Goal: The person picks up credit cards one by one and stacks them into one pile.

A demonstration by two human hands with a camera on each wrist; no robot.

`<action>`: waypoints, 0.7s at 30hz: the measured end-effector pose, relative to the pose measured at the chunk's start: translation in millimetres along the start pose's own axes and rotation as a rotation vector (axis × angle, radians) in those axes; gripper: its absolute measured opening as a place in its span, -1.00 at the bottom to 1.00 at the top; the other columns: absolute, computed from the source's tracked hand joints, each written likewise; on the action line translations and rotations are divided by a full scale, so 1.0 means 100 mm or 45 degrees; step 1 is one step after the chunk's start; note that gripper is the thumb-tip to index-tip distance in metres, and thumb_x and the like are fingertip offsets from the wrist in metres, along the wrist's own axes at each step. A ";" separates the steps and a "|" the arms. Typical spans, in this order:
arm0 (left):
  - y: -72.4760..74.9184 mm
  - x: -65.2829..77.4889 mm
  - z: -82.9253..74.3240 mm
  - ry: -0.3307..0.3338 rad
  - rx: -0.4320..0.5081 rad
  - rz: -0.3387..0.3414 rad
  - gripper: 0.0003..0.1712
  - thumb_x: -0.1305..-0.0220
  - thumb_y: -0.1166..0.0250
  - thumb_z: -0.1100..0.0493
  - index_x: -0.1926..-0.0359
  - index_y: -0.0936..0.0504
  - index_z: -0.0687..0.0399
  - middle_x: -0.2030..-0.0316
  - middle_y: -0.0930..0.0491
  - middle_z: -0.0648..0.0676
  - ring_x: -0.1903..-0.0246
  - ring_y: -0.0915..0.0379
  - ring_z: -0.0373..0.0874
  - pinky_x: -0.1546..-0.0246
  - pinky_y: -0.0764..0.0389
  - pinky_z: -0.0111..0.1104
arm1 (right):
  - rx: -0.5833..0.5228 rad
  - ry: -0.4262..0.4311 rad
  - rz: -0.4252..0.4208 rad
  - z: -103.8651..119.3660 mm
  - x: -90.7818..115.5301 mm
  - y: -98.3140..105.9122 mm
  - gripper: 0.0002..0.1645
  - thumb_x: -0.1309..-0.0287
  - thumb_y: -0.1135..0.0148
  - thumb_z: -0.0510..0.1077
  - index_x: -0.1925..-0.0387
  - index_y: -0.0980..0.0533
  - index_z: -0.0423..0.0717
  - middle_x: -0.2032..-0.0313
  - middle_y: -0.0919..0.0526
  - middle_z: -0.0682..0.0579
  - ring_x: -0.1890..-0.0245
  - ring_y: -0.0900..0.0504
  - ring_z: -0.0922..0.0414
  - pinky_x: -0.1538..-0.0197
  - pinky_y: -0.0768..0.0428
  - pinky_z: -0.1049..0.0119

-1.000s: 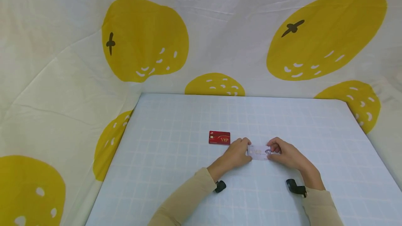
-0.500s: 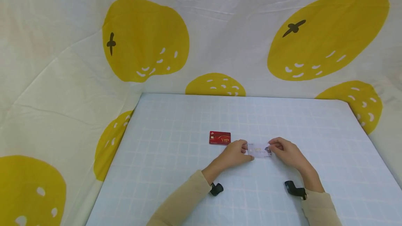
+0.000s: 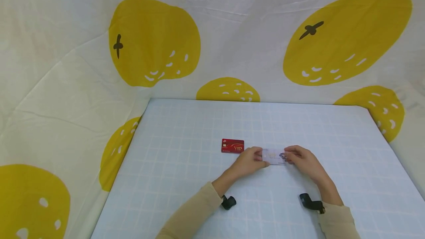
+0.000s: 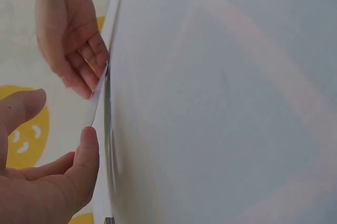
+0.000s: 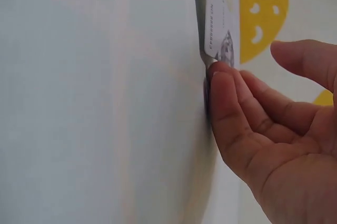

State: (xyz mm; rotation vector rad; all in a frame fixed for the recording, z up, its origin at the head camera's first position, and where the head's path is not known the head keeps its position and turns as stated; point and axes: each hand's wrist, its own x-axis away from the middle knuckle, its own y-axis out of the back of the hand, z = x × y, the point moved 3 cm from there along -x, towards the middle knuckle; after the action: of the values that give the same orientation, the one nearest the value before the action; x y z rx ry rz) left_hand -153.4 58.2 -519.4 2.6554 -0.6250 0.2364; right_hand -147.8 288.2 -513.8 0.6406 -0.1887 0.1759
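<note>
A pale VIP card [image 3: 273, 156] with a small dark picture at its right end lies between my two hands. My left hand [image 3: 245, 162] holds its left end, thumb along the near side and fingers at the far side. The right hand [image 3: 304, 160] pinches the other end. In the right wrist view those fingers meet the pale card [image 5: 221, 19] beside its printed number, while one digit stands away from it. The left wrist view catches the card nearly edge-on. A red VIP card [image 3: 232, 145] lies just left of and beyond my left hand.
The table [image 3: 186, 180] wears a pale checked cover. A white cloth with yellow fruit shapes [image 3: 154, 43] rises behind it and at both sides. Black wrist cameras [image 3: 229, 203] hang near both sleeves.
The pale card has shifted slightly away from me, toward the back of the table, with both hands still at its ends. The red card has stayed in place.
</note>
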 end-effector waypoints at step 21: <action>0.51 0.08 0.17 -0.070 0.052 -0.146 -0.36 -0.24 -0.44 -0.05 -0.26 -0.54 0.12 -0.01 -0.61 -0.05 0.09 -0.58 -0.29 0.08 -0.61 -0.39 | -0.357 0.173 -0.010 0.27 -0.15 -0.27 -0.47 -0.43 -0.19 -0.02 -0.19 -0.47 -0.35 -0.01 -0.62 -0.26 0.11 -0.65 0.14 0.06 -0.62 0.41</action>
State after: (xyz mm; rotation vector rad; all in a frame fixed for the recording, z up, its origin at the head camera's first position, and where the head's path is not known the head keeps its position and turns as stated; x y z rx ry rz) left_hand -168.4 6.6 -515.3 2.7345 -0.4876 0.1455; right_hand -159.7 248.5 -511.7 0.3491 -0.0778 0.1809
